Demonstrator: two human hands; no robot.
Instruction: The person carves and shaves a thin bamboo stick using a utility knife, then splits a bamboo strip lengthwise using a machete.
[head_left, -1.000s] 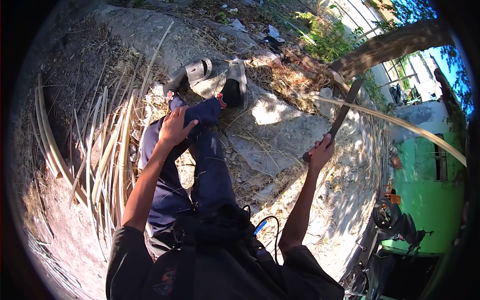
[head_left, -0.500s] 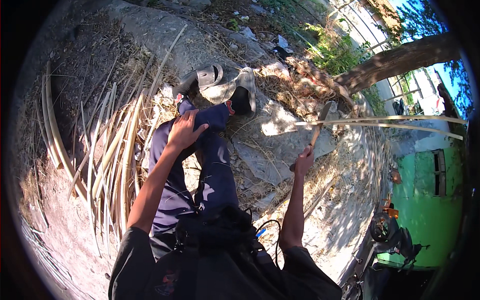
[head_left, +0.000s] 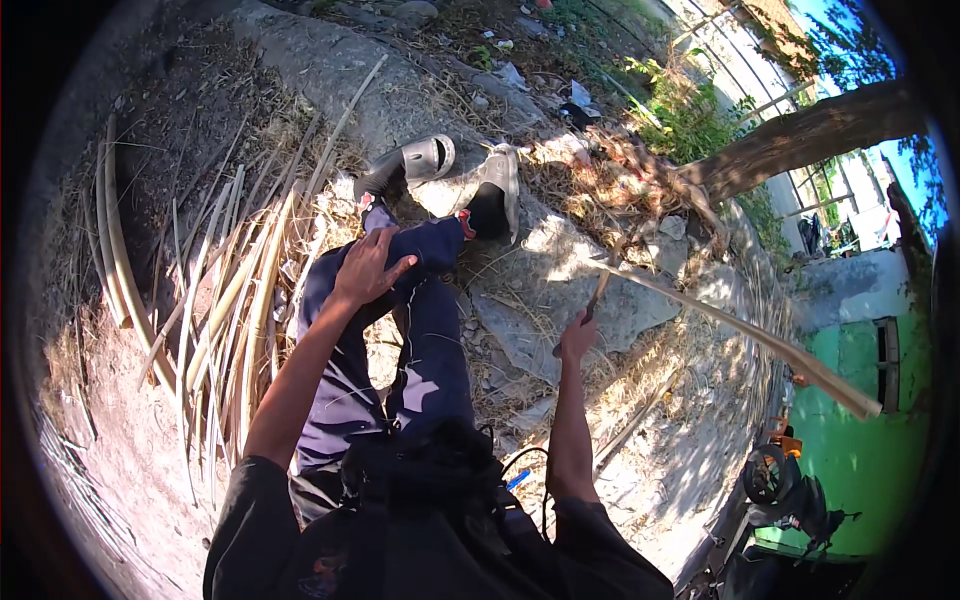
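Observation:
My left hand rests on my bent knee in dark blue trousers, its fingers spread and holding nothing. My right hand is wrapped round the handle of a long knife, which looks like a machete and points up and away from me. Against its blade lies the thin end of a long pale stalk, perhaps bamboo or cane. From there the stalk slants down to the right, its thicker end in front of the green wall. Whether the blade is inside the stalk or only touching it, I cannot tell.
Many pale split strips lie in a heap on the ground at my left. My shoes are on a flat rock amid dry straw. A leaning tree trunk, a green wall and a parked motorcycle stand at right.
My right hand and the knife have moved left and slightly down. The stalk's far end has swung down; its two strips, spread apart before, now appear as one piece. My left hand stays on the knee.

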